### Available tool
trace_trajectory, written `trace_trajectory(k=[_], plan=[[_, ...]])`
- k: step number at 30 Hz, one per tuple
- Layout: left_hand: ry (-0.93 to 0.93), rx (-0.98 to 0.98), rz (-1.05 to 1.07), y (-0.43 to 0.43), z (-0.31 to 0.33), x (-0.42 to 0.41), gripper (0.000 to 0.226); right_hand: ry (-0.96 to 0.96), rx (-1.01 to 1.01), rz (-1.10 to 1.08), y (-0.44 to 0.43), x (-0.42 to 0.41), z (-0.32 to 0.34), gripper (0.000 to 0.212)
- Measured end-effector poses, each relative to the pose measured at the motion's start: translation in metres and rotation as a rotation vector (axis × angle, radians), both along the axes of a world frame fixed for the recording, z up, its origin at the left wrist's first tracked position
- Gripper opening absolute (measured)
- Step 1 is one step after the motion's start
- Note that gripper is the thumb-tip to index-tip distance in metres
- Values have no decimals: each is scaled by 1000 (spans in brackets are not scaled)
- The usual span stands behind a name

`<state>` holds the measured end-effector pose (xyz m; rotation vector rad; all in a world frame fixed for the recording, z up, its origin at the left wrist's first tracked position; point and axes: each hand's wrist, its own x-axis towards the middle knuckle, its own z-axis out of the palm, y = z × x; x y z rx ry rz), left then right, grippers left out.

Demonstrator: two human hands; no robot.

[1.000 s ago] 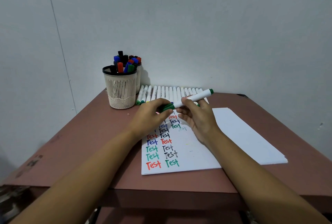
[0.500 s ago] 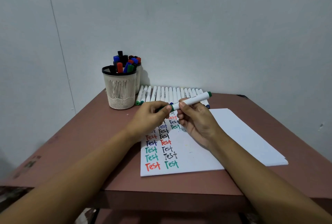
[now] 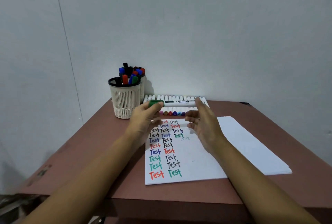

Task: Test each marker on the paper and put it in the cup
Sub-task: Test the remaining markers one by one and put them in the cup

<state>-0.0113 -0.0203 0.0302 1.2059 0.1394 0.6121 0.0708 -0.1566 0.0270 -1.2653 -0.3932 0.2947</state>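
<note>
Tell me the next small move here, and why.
Probably carry the marker left with the left hand and drop it into the cup. Its green cap is on, so testing looks done. The left hand holds the capped end, while the right hand is open at the far end. The cup stands close by on the left.

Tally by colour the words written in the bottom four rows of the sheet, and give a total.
Green words: 3
Black words: 2
Red words: 2
Blue words: 1
Total: 8
</note>
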Motion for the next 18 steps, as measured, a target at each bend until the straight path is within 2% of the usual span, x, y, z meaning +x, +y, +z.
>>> trace_trajectory(k=[3,5,7,9,12,18], plan=[[-60,268,266,5,3,-3,7,-194,-274,-364,-3,9,-5,33],[-67,458,397,6,6,-6,9,-466,-517,-465,-5,14,-16,28],[-86,583,462,8,11,-8,5,-720,-825,-379,-3,17,-29,26],[-86,721,600,16,22,-10,11,-847,-1054,-239,-1,19,-35,34],[-105,787,788,38,52,-14,22,-929,-1181,-161,0,16,-35,39],[-31,776,968,92,121,-29,25,-961,-1199,-155,0,16,-34,40]])
